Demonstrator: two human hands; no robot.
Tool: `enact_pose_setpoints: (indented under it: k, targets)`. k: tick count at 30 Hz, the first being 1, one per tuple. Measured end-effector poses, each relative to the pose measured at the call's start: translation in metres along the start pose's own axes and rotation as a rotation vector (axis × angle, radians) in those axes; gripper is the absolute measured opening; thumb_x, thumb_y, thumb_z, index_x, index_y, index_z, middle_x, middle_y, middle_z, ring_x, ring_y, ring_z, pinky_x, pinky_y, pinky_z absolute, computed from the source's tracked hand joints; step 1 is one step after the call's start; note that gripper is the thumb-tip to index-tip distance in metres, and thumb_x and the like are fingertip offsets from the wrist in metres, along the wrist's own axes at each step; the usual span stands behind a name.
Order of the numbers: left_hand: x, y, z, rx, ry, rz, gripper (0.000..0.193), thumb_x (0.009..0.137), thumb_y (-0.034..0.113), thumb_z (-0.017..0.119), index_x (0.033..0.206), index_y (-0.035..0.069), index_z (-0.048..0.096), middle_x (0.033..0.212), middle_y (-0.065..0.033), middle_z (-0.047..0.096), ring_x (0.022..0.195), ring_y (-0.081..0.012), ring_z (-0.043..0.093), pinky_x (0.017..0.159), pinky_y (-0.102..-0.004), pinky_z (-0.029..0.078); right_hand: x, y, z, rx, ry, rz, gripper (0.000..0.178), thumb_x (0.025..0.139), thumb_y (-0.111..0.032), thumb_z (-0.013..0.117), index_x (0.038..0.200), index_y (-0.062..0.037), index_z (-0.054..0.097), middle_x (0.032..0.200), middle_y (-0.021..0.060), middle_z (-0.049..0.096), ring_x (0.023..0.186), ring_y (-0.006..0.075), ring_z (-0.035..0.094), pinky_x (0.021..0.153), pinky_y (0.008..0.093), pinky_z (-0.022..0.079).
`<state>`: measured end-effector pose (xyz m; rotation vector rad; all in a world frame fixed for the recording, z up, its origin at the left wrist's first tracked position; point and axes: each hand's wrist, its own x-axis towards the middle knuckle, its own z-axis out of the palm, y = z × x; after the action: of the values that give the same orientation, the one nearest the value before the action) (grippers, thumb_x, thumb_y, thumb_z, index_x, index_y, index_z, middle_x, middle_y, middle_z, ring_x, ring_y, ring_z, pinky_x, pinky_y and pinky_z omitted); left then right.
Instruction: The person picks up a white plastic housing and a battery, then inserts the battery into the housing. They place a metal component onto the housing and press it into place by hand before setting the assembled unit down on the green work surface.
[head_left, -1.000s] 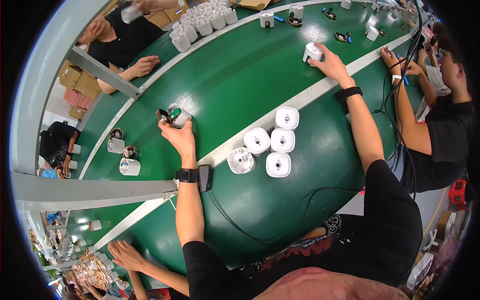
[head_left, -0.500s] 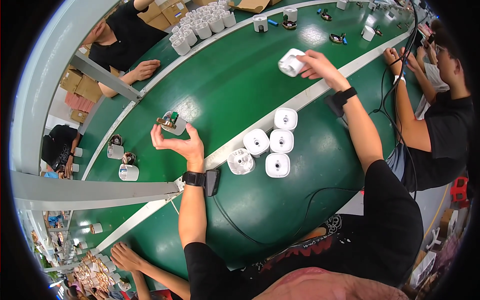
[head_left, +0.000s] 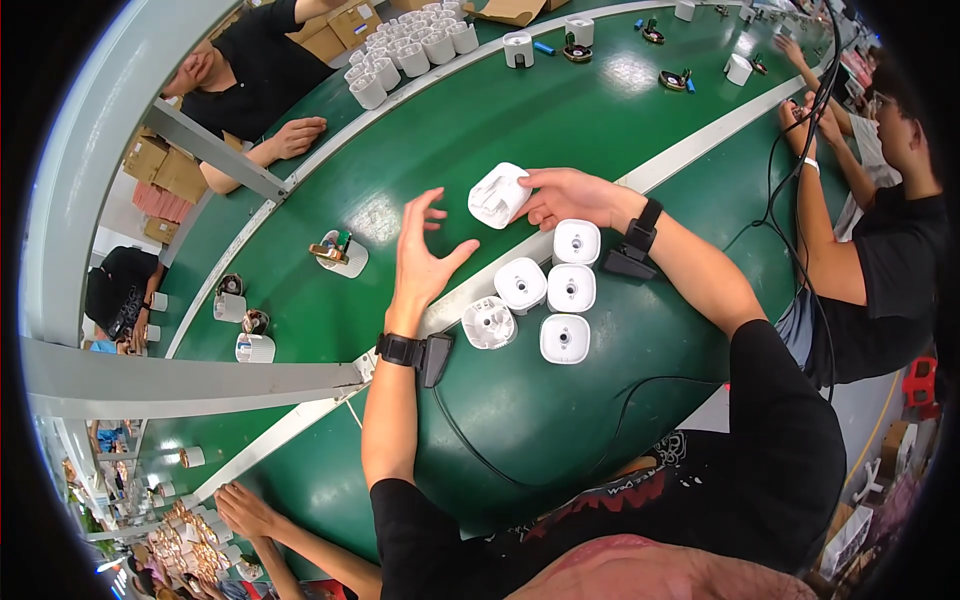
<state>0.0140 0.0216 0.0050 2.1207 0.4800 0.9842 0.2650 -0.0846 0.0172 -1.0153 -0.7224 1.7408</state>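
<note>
A white plastic housing (head_left: 497, 197), hollow side showing, is gripped at its right edge by my right hand (head_left: 565, 196) over the green belt. My left hand (head_left: 425, 250) hovers to its left with fingers and thumb spread, touching nothing. On the near side of the metal rail stand several white housings; most, like the one nearest me (head_left: 565, 339), show a smooth end with a center hole, while the leftmost one (head_left: 489, 322) shows ribs inside. Left of my left hand, a housing (head_left: 348, 258) on the belt carries a small green circuit board and a copper-colored part (head_left: 326, 250).
The metal rail (head_left: 660, 180) runs diagonally along the belt. Housings with round dark parts (head_left: 256, 346) sit at left. Clustered white housings (head_left: 420, 50) stand beyond the far rail. A grey post (head_left: 200, 390) crosses at left; black cables (head_left: 775, 200) hang right. Co-workers sit on several sides.
My right hand has brought the white housing left and nearer. My left hand has moved right, away from the housing with the circuit board, which stays on the belt.
</note>
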Motion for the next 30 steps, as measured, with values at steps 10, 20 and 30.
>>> enact_pose_setpoints:
  k: [10,20,30]
  targets:
    - [0.001,0.003,0.029,-0.315,-0.21,-0.157,0.071,0.073,0.004,0.08,0.135,0.006,0.046,0.127,-0.0114,0.057,0.111,-0.0198,0.06,0.095,-0.0354,0.049,0.009,0.017,-0.001,-0.142,-0.09,0.034,0.036,0.101,-0.033,0.053,0.128,-0.009,0.046,0.121,0.0172,0.064,0.085,0.0128,0.062,0.071,0.0244,0.053]
    - [-0.003,-0.024,0.015,-0.538,0.127,-0.258,0.049,0.084,-0.002,0.062,0.13,0.002,0.044,0.121,-0.0114,0.058,0.114,-0.0203,0.057,0.1,-0.0333,0.045,-0.025,0.027,0.023,-0.231,-0.247,0.018,0.052,0.105,-0.039,0.041,0.143,-0.003,0.038,0.145,0.015,0.049,0.128,0.0251,0.053,0.11,0.0374,0.039]
    - [-0.007,-0.015,0.025,-0.444,-0.039,-0.217,0.045,0.086,0.001,0.064,0.127,0.003,0.048,0.116,-0.0105,0.062,0.108,-0.0197,0.06,0.094,-0.0326,0.048,-0.024,0.037,0.033,-0.415,-0.558,-0.089,0.065,0.104,-0.049,0.034,0.15,-0.0021,0.033,0.158,0.0121,0.029,0.146,0.0237,0.028,0.119,0.0399,0.024]
